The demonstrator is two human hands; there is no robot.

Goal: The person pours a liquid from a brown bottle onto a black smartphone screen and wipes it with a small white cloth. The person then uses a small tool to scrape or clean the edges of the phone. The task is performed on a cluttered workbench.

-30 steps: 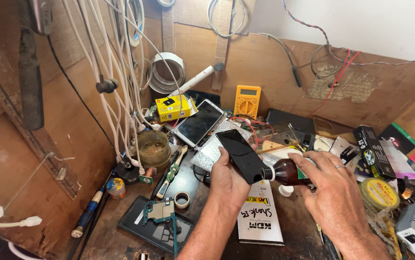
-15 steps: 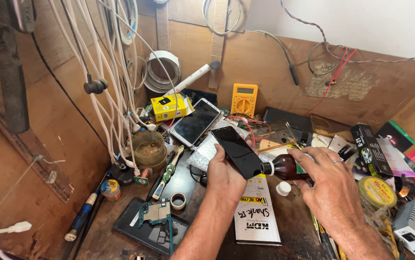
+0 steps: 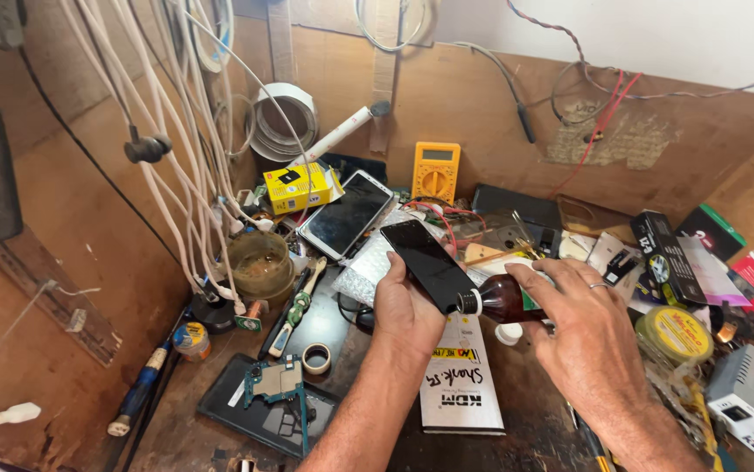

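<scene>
The left hand (image 3: 407, 310) grips a black phone (image 3: 427, 264) by its lower end, fingers wrapped round the edge, the dark glass tilted up and away from the palm. Just to its right, the right hand (image 3: 582, 336) closes over a brown bottle (image 3: 497, 301), which lies tipped on its side with the open neck touching the phone's lower right edge. A ring shows on one finger of that hand. A white cap (image 3: 509, 333) lies just below the bottle, between the two hands. Under the left wrist rests a white packet (image 3: 462, 385) with printing. Left of the left forearm sit a tape roll (image 3: 316, 357) and a circuit board (image 3: 274, 382) on a dark tray. Beyond the phone, farther from the hands, a second phone (image 3: 344, 215) leans beside a yellow box (image 3: 298, 186), and a yellow multimeter (image 3: 435, 171) stands against the back wall. Right of the right hand lies a yellow tin (image 3: 674, 333).
</scene>
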